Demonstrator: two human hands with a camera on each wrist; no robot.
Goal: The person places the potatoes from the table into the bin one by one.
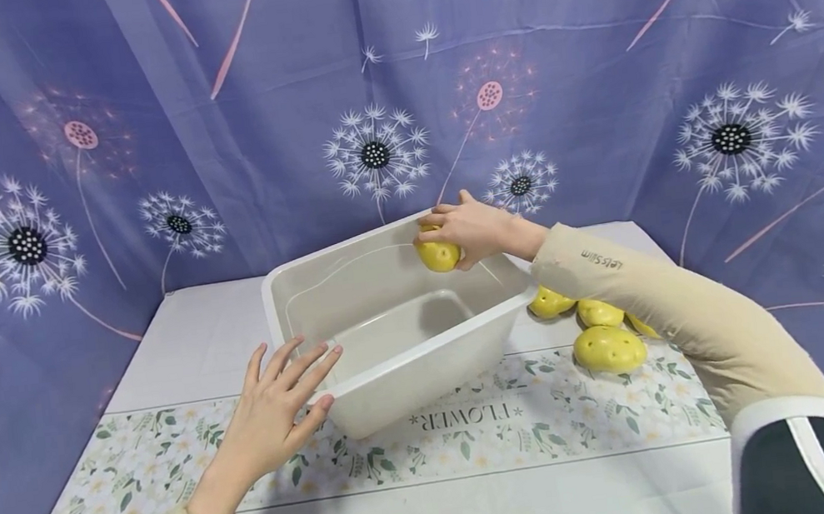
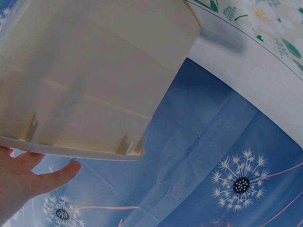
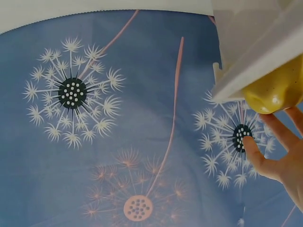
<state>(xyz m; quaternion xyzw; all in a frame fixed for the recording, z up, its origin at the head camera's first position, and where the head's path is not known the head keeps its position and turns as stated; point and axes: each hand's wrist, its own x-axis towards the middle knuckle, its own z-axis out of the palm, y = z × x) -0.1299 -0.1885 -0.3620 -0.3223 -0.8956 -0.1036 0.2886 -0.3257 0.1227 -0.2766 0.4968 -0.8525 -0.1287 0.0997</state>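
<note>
A white plastic bin (image 1: pixel 409 374) stands on the table, its inside bare where it shows. My right hand (image 1: pixel 475 229) grips a yellow potato (image 1: pixel 439 256) with dimpled skin, over the bin's right end near the back rim. In the right wrist view the potato (image 3: pixel 272 92) is partly hidden behind the bin's rim (image 3: pixel 255 56). My left hand (image 1: pixel 266 415) lies with spread, straight fingers at the bin's near left corner. The left wrist view has the left hand (image 2: pixel 28 177) at the bin's rim (image 2: pixel 80 152), thumb apart from it.
Several more yellow potatoes (image 1: pixel 609 349) lie on the table right of the bin, partly under my right forearm. A floral strip marked FLOWER (image 1: pixel 466 416) runs across the white table (image 1: pixel 484 509). A blue-purple dandelion curtain (image 1: pixel 281 162) hangs behind and at both sides.
</note>
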